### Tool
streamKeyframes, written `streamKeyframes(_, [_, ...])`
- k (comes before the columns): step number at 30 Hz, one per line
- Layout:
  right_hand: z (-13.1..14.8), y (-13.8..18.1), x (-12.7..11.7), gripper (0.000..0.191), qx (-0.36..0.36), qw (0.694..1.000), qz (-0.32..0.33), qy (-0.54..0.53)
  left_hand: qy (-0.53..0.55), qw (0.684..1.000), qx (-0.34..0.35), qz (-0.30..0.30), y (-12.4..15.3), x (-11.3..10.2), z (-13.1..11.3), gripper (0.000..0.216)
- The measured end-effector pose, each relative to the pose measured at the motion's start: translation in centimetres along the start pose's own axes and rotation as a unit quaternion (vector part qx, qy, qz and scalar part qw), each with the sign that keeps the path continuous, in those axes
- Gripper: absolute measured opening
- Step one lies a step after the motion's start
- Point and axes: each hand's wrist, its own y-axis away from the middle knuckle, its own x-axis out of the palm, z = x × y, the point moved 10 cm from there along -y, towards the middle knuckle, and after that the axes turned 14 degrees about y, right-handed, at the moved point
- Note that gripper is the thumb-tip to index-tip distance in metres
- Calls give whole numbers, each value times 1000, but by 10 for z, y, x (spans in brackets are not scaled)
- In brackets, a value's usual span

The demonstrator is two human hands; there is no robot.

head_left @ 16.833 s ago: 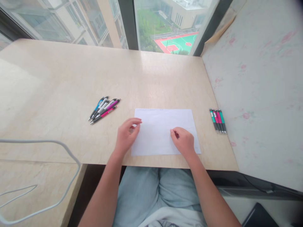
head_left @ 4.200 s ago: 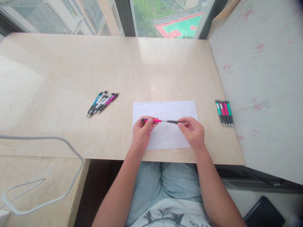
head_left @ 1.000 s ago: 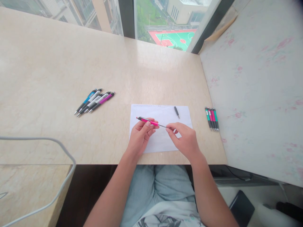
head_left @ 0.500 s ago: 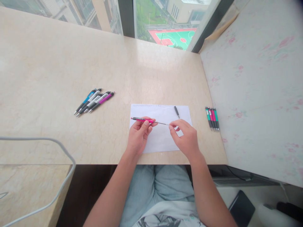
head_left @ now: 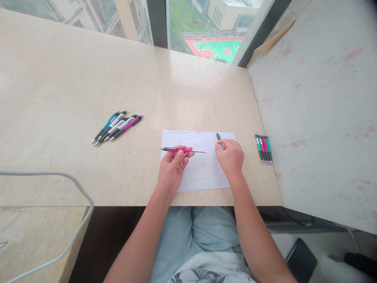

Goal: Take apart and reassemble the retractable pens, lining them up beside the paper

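My left hand (head_left: 172,167) grips the pink barrel of a pen (head_left: 176,149) over a white sheet of paper (head_left: 203,173); the thin dark refill sticks out of it to the right. My right hand (head_left: 231,157) rests on the sheet's far right part, fingers curled round the small black pen tip section (head_left: 218,136) lying there. Whether the fingers have closed on it is hidden.
Several pens (head_left: 116,126) lie in a loose bunch on the beige table (head_left: 88,78) to the left. Another row of green and pink pens (head_left: 263,147) lies at the right edge, near a wall. A grey cable (head_left: 73,184) loops at the lower left.
My right hand has let go of the refill's end and moved up and right to the black tip section. The left hand still holds the pink barrel, shifted slightly left.
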Motion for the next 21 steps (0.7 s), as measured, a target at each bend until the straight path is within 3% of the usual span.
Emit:
streamKeyframes(5, [3,-12,11,15,29,999,-5,15,-2,1000,2,3,0,0,0,25])
streamKeyframes(9, [9,-6,-2,19,22,999,-12,-27,-1,1000,0,4,0,1,0,22])
streamKeyframes(14, [46,19,-37,25,-106,977,9,-186,-45,999,1,17,3,6,2,20])
streamKeyframes(18, [68,37,-44,18,-214,966,26,-141,-105,994,9,21,6,7,3,24])
streamKeyframes(21, [65,41,-42,17,-229,965,33,-122,-130,991,20,16,8,7,0,26])
